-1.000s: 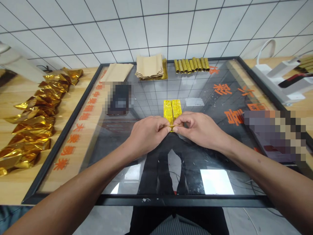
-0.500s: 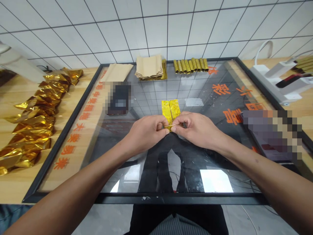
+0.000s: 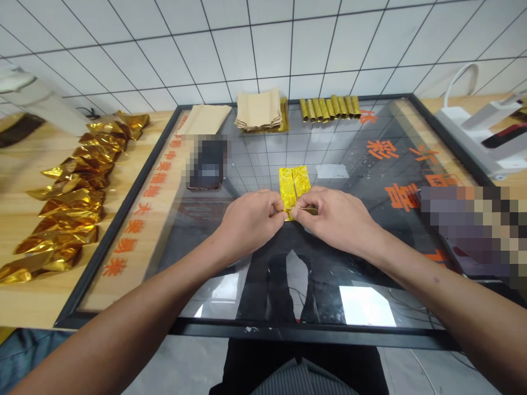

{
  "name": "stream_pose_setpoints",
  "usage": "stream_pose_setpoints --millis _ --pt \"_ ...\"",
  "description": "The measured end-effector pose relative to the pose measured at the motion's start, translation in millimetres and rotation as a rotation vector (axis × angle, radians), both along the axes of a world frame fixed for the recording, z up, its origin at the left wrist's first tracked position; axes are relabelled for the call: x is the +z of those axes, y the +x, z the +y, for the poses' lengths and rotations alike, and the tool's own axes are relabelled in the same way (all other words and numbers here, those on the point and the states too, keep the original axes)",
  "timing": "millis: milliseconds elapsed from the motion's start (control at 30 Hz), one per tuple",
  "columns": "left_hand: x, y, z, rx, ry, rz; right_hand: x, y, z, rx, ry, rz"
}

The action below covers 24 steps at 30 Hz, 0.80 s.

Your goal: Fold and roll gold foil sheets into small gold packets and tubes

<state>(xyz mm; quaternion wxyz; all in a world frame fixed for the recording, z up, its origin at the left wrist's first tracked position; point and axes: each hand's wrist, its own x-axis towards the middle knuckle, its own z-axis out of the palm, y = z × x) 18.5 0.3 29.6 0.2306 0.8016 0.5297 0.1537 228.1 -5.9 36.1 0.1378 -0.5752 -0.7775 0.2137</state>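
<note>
A small sheet of gold foil paper lies on the glass tabletop, its two sides folded in so they meet at a middle seam. At its near edge, my left hand pinches the paper between thumb and fingers. My right hand is closed on the same edge from the other side, thumb tip close to the left thumb. The near edge appears turned up between the fingers. My fingertips hide part of that fold.
Along the back are brown paper sheets stacked over gold ones, and several rolled gold tubes. Crumpled gold foil pieces line the left. A blurred dark object lies left of centre; a white power strip stands at right.
The view has shifted slightly, moving everything a little to the right. Both hands still pinch the paper's near edge; the fingertips have shifted only slightly along it.
</note>
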Motion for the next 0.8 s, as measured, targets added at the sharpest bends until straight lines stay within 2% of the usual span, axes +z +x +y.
stream_pose_setpoints --millis 533,800 --pt "-0.7 -3.6 2.7 0.014 -0.002 -0.098 -0.4 -5.9 -0.1 -0.059 0.014 -0.071" --pt "-10.5 2.0 -2.6 0.022 0.13 -0.02 -1.6 -5.8 -1.1 -0.047 0.036 -0.052"
